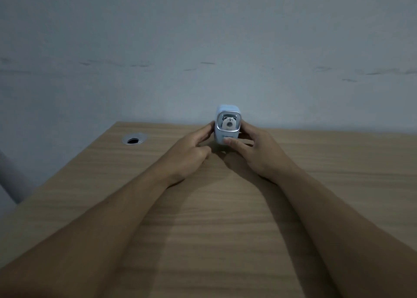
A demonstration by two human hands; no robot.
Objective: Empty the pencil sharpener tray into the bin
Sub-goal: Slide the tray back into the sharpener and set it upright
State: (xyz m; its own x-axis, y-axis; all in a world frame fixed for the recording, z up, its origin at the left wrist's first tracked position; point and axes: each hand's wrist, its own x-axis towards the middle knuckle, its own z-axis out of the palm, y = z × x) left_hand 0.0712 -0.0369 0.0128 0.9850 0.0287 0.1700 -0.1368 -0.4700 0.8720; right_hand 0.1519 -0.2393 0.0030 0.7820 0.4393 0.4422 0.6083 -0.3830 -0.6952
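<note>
- Head view: a pencil sharpener [227, 126] stands upright on a wooden desk [225, 207], near the desk's far edge, just in front of a pale wall [203, 38].
- Sharpener body: light blue, boxy, rounded corners. Its front carries a silver-rimmed window with a small white bear figure; the pencil hole sits at the bear's mouth.
- Lower front of the sharpener: a panel with a small, unreadable mark.
- Left hand [191, 148]: fingers loosely curled; fingertips touch the sharpener's left side.
- Right hand [255, 149]: fingers spread around the sharpener's right side; the thumb [232, 141] presses the lower front panel.
- A round cable hole [134, 139] lies well left of the sharpener.
</note>
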